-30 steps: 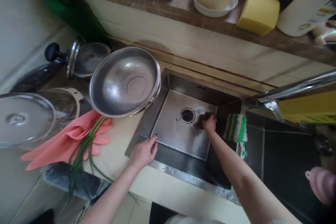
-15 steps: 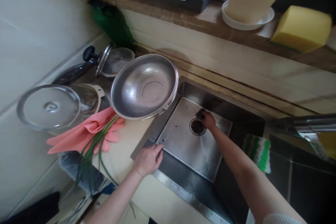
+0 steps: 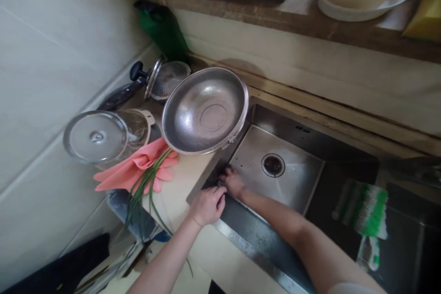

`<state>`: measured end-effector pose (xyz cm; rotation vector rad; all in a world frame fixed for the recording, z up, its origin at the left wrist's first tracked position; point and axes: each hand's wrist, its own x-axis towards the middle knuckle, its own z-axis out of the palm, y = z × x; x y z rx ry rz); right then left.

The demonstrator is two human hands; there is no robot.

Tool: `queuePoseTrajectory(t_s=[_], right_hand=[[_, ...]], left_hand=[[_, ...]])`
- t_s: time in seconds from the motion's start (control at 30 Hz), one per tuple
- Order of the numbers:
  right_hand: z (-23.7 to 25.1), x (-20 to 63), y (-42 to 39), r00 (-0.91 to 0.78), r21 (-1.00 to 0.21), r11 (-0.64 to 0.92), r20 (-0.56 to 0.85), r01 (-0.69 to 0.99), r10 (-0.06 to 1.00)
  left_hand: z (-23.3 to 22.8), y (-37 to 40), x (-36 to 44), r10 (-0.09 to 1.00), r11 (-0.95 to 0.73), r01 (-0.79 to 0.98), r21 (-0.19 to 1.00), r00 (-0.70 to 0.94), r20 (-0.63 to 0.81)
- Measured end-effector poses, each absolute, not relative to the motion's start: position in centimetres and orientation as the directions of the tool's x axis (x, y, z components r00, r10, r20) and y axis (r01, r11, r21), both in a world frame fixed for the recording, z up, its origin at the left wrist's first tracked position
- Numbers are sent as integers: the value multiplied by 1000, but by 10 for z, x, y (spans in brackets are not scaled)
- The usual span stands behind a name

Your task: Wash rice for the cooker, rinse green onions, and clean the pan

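My left hand (image 3: 208,204) rests on the near left rim of the steel sink (image 3: 282,117), fingers bent over the edge. Inside the sink, my right hand (image 3: 234,183) reaches low against the left side, fingers partly spread on the floor of the basin. Part of its fingertips is hidden behind the left hand. A few small dark specks lie on the basin floor beside it. The round drain (image 3: 273,165) sits to the right of that hand, uncovered by either hand.
Left of the sink stand a steel wok (image 3: 208,112) and a lidded glass pot (image 3: 96,138). Pink rubber gloves (image 3: 138,165) and green stalks (image 3: 146,181) overhang the counter edge. A green-white striped cloth (image 3: 367,206) lies at right. Above runs a shelf (image 3: 234,14).
My right hand has moved from beside the drain to the sink's left side, close to my left hand. The left hand stays on the rim. The view has shifted to the right.
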<state>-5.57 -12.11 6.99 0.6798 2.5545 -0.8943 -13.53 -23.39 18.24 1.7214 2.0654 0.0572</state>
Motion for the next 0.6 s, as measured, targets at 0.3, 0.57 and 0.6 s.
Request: queuePoseTrajectory(t_s=[0.3, 0.57, 0.6], right_hand=[[57, 7, -71, -629, -283, 574, -499, 768, 596], [55, -60, -110, -716, -390, 604, -446, 695, 536], [51, -63, -104, -687, -368, 584, -460, 724, 562]], left_hand=[[186, -232, -134, 940, 236, 925, 299, -139, -312], [185, -234, -134, 947, 223, 930, 291, -137, -289], [184, -234, -134, 947, 223, 930, 291, -137, -289]])
